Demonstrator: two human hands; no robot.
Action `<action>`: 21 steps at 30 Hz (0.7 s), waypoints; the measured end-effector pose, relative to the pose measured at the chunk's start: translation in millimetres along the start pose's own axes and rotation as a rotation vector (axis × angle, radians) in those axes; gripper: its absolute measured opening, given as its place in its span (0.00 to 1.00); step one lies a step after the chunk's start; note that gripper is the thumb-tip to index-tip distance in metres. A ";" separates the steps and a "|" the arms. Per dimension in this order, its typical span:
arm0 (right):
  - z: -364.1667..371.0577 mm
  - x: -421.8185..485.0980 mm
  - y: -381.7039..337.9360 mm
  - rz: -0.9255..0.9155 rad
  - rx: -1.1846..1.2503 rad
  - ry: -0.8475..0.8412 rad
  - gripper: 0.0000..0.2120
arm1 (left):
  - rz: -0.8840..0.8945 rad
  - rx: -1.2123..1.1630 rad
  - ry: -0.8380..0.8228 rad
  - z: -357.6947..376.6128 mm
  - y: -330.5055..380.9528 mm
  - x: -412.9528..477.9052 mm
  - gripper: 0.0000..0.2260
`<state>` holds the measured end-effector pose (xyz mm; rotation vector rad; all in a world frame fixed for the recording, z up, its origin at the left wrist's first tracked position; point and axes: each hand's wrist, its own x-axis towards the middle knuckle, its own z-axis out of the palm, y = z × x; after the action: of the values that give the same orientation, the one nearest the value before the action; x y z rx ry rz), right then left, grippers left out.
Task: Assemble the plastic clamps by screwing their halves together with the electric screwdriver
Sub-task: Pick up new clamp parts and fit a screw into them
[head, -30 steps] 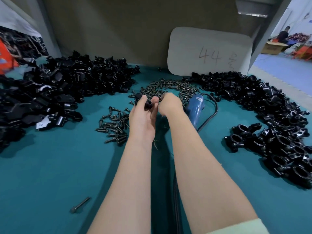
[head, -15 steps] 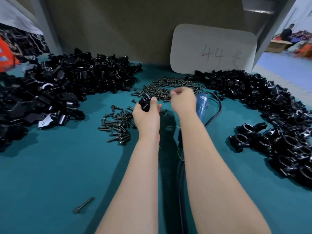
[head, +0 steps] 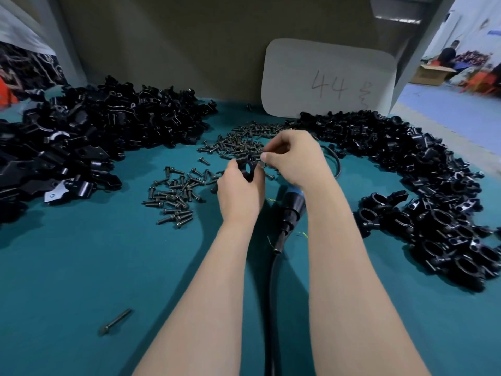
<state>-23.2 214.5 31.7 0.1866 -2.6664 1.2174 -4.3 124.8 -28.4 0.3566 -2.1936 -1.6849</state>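
A black plastic clamp (head: 247,169) sits upright above the middle of the teal desk (head: 81,267), gripped from below in a person's left hand (head: 240,194) with the fingers (head: 233,167) curled round its sides and its round bore facing the camera. The right hand (head: 294,156), just beside the clamp's top, has thumb and forefinger clamped on a small screw (head: 262,156) that barely shows. Under the right wrist the electric screwdriver (head: 292,204) lies on the desk, its black cable (head: 271,308) running toward the viewer between the forearms. Loose screws (head: 241,142) are heaped behind the hands, with a second scatter (head: 176,191) to the left. Clamp halves (head: 95,126) pile up at far left; assembled clamps (head: 433,191) curve along the right. A white card (head: 328,80) marked "44" leans at the back, and a single long bolt (head: 115,321) lies near the front edge.
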 end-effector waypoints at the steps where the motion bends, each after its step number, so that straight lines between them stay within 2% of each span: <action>1: 1.8 -0.1 0.8 -0.002 -0.007 -0.010 0.08 | 0.004 0.010 -0.002 0.5 0.1 0.1 0.12; 6: 5.9 0.1 1.2 -0.021 -0.035 -0.005 0.05 | -0.004 0.096 -0.003 1.6 0.4 -0.9 0.18; 11: 14.5 -0.1 -6.3 -0.057 -0.068 -0.016 0.05 | 0.034 0.158 0.054 0.5 0.3 -3.3 0.13; 16: 15.3 -0.4 -4.6 -0.036 -0.021 -0.056 0.05 | -0.003 0.105 0.055 -0.4 0.7 -2.4 0.15; 21: 25.9 0.7 -4.7 -0.028 -0.097 -0.035 0.02 | -0.025 0.145 0.058 -0.1 -1.1 -0.5 0.13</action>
<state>-26.3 191.8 18.8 0.2316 -2.7352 1.0833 -3.9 124.7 -29.5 0.4663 -2.2829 -1.5120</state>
